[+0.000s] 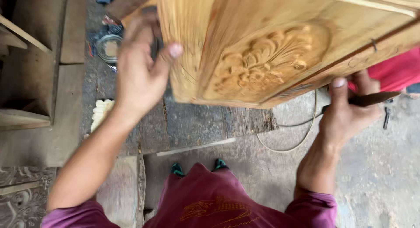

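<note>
Head view, looking straight down: the left hand [140, 70] clamps the near left corner edge of a carved wooden panel [280, 44], thumb pressed on the face nearest the camera and the remaining fingers wrapped behind the edge. The right hand [348, 112] closes on the panel's lower right edge, thumb up against the wood. The same hand is also closed around a dark flat tool [372, 99] that projects to the right; its type cannot be determined. Both grips are closed and loaded.

The panel is pale, unfinished timber held off the floor and tilted, with a raised floral relief [267, 61] in an oval field at its centre. It fills the upper middle and upper right of the view.

Below the panel lies a concrete floor [376, 166] with a thin cable [302, 136] looped across it. A dark, weathered plank [197, 123] lies flat under the panel's lower edge. A small pale carved piece [101, 112] rests near the left forearm. A round glass jar [109, 47] stands beyond the left hand. Wooden boards [39, 79] occupy the left edge, and carved dark panels [22, 197] lie at the lower left corner. A red garment [396, 72] shows behind the panel at the right edge.
</note>
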